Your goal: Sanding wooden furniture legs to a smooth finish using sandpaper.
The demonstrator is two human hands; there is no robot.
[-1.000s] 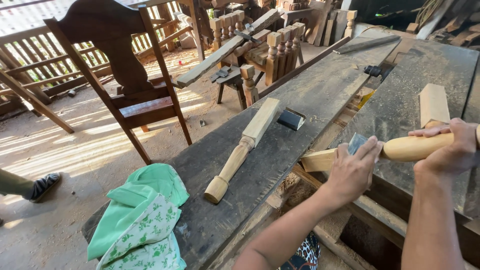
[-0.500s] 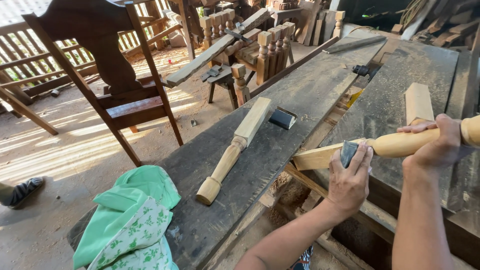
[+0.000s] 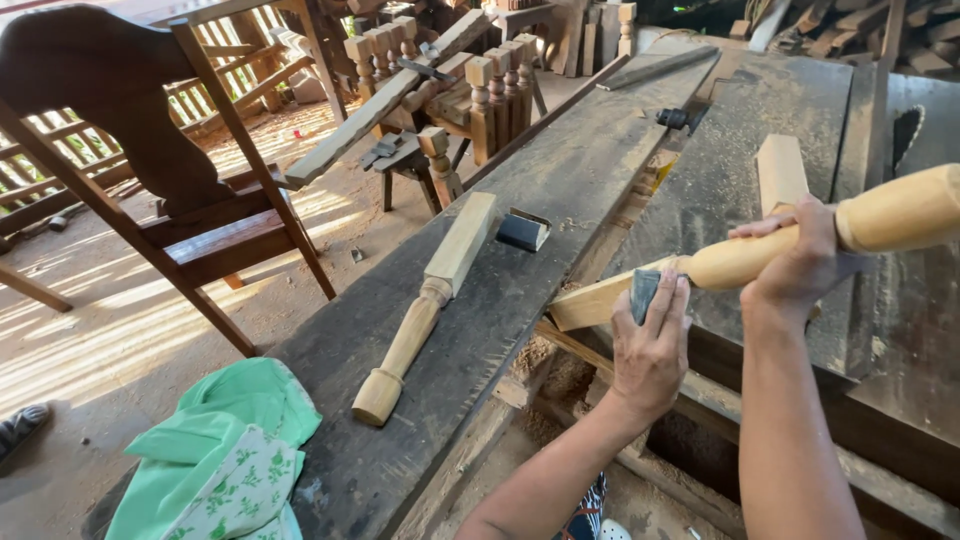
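Head view is showing the right hand gripping a turned wooden leg above the surface, while the left hand is pressing dark sandpaper against it; stiff, smooth wood, probably best gripped mid-shaft.

Bare plank beyond sanding block

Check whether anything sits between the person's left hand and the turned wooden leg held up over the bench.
Only a small dark sanding pad. The left hand presses it against the square end of the turned wooden leg, so pad, not palm, meets the wood. The right hand grips the leg's rounded part directly, with nothing visible between.
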